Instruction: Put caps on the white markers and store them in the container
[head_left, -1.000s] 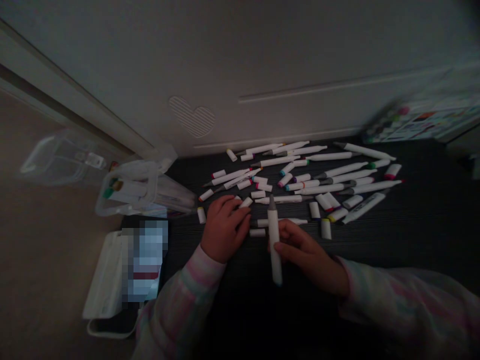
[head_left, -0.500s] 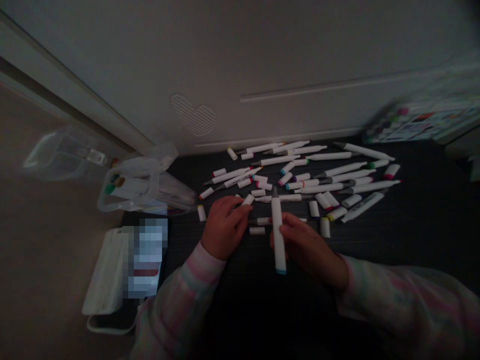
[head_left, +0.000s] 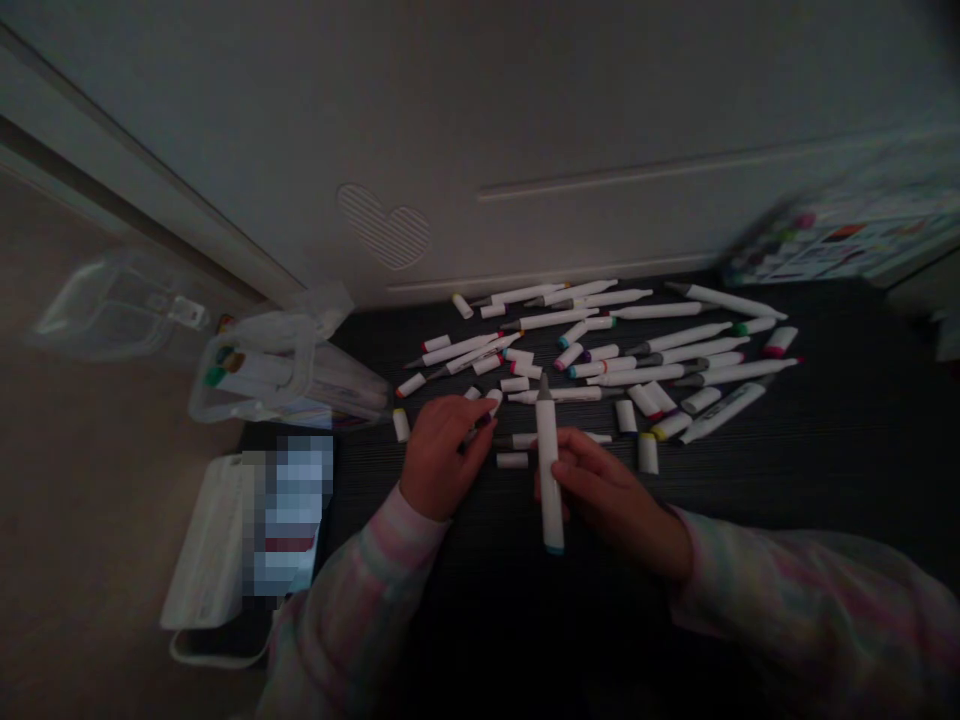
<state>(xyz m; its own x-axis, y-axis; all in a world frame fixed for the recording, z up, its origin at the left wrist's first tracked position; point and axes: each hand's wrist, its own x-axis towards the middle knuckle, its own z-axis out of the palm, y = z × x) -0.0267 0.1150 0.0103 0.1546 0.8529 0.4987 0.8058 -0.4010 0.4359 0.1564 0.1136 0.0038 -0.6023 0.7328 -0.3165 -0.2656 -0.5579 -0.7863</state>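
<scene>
My right hand [head_left: 607,490] is closed around a white marker [head_left: 550,460]. The marker stands nearly upright, its uncapped grey tip uppermost and a teal band at its lower end. To its left, my left hand [head_left: 448,450] bends down over the table with thumb and fingers pinched on a white marker cap [head_left: 493,402], partly hidden by the fingers. Close by lie a loose white cap [head_left: 513,461] and an uncapped marker [head_left: 574,395]. Many more uncapped markers and caps with coloured ends are scattered behind both hands.
On the dark table [head_left: 832,420], a clear plastic case [head_left: 349,385] holding some markers lies at the left. A lit phone [head_left: 292,520] and a white object with a loop [head_left: 206,545] are nearer me. A colourful package [head_left: 847,240] leans at the back right against a pale panel [head_left: 600,120].
My left fingers have shifted slightly around the cap, and it has tilted. The marker in my right hand has moved a little left. The loose markers stay where they were.
</scene>
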